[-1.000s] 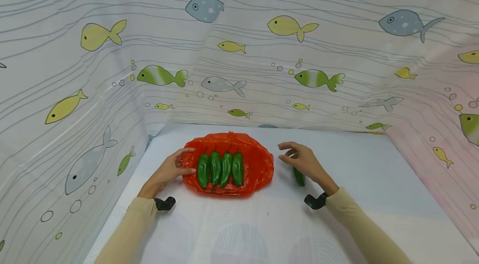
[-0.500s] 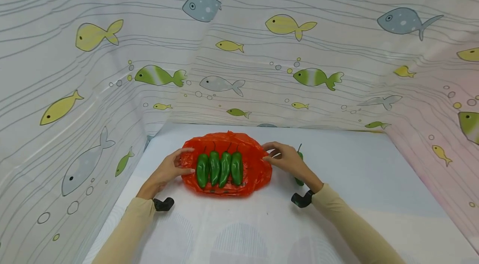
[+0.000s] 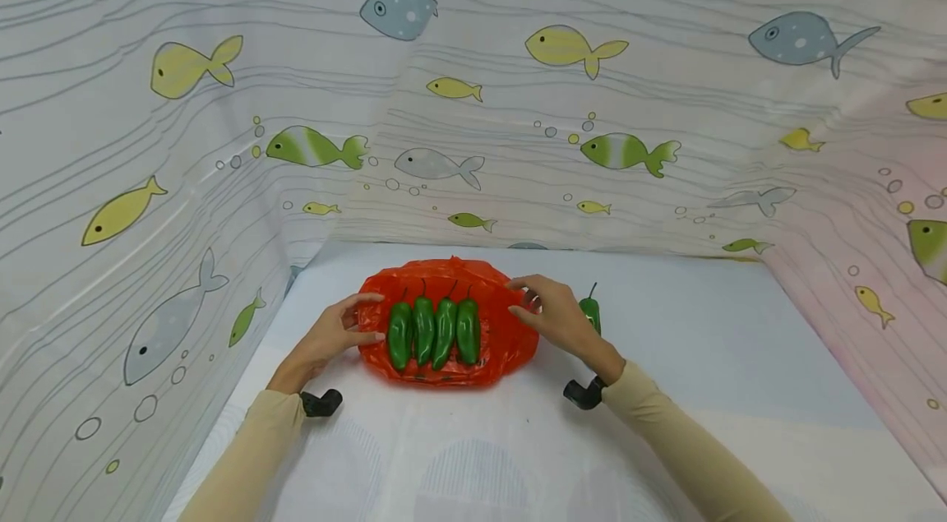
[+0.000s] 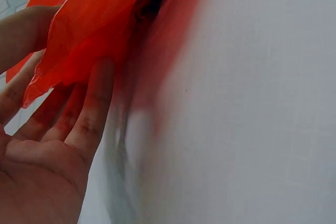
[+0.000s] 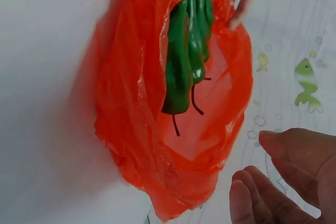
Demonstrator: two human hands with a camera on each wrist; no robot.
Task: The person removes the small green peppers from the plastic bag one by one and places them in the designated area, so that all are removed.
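Right hand (image 3: 556, 316) now nearer bag (image 3: 497, 337)

An orange-red plastic bag (image 3: 488, 341) lies flat and crinkled on the white tabletop (image 3: 666, 423), spread like a mat. Four glossy green peppers (image 3: 433, 330) rest on it side by side in a neat row, touching, their thin dark stems pointing away from the person. A fifth green pepper (image 3: 589, 311) lies on the bare tabletop just right of the bag, stem also pointing away, partly hidden behind the right hand (image 3: 558, 316).
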